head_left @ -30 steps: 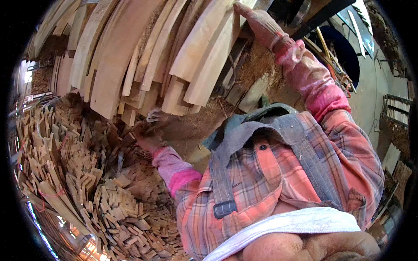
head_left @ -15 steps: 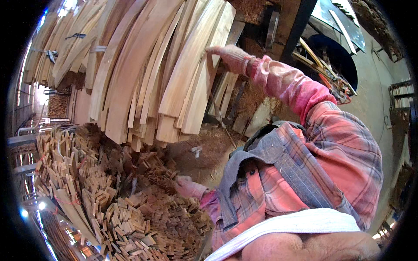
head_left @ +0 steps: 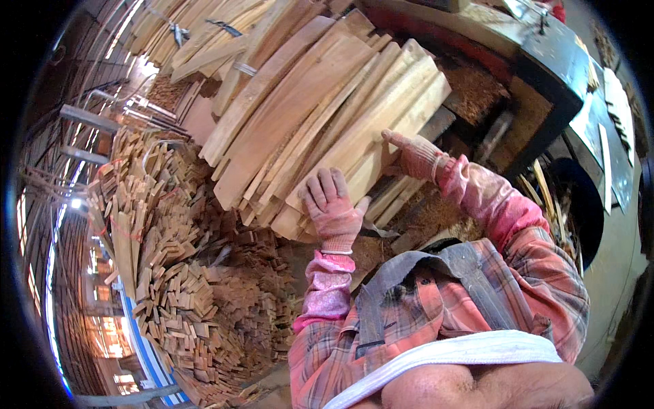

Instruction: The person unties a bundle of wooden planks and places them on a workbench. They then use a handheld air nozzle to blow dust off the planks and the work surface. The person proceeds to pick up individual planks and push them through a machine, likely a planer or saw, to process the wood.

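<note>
A stack of long pale wooden boards (head_left: 320,116) slants across the upper middle. My left hand (head_left: 334,208), in a pinkish work glove, lies with its fingers stretched flat over the near ends of the front boards. At the right side of the stack, my right hand (head_left: 417,157), gloved too, grips the edge of an outer wooden board (head_left: 392,133). One digit of it points along the top face, while the others are partly hidden at the board's side.
A big heap of short wood offcuts (head_left: 177,286) fills the left and lower left. Tied bundles of boards (head_left: 211,34) stand behind the stack. To the right are a machine table (head_left: 562,51) and a dark round opening (head_left: 579,204). Sawdust (head_left: 477,95) lies beside the stack.
My left hand has risen from beside the offcut heap onto the board ends. My right hand stays at the stack's right edge. The whole view has shifted and turned.
</note>
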Demonstrator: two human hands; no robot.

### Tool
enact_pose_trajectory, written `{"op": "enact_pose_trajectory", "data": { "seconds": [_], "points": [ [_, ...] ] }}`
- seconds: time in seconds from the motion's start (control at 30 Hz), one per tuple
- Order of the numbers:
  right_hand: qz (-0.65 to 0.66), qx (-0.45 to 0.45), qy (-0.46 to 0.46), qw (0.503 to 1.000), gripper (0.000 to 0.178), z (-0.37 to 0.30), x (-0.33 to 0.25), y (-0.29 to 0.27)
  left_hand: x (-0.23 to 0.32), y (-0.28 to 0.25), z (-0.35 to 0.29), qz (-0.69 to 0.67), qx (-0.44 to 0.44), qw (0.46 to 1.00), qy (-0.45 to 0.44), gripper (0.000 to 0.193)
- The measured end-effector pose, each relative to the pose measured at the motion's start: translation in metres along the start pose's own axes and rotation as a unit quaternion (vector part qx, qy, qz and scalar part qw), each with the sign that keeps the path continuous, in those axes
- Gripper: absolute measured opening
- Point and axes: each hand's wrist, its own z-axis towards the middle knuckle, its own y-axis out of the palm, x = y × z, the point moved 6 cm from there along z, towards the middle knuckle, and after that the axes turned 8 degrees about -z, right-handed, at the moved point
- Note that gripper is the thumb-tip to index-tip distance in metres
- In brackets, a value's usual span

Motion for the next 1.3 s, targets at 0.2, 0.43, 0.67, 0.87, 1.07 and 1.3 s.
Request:
{"op": "enact_pose_trajectory", "data": {
  "seconds": [0.2,0.43,0.67,0.87,1.07,1.3],
  "points": [
    [-0.044,0.048,-0.127,0.99,0.028,0.092,-0.048,0.049,-0.057,-0.001,0.045,0.13,0.1,0.986,0.01,0.089],
    [-0.067,0.214,-0.181,0.957,0.031,0.19,-0.115,0.032,-0.06,-0.015,0.144,0.142,0.001,0.99,-0.026,0.083],
    [-0.398,0.093,-0.236,0.882,0.026,0.185,-0.09,0.021,-0.096,-0.033,0.157,0.131,-0.049,0.987,-0.081,0.098],
    [-0.04,0.133,-0.08,0.987,0.031,0.114,-0.084,-0.02,-0.115,-0.023,0.148,0.109,-0.064,0.982,-0.143,0.107],
    [-0.218,0.236,-0.107,0.941,0.064,0.041,-0.086,-0.067,-0.095,-0.014,0.141,0.082,-0.025,0.989,-0.117,0.096],
    [-0.152,0.341,-0.126,0.919,0.038,-0.013,-0.069,-0.116,-0.073,-0.005,0.143,0.077,-0.036,0.992,-0.09,0.09]
  ]
}}
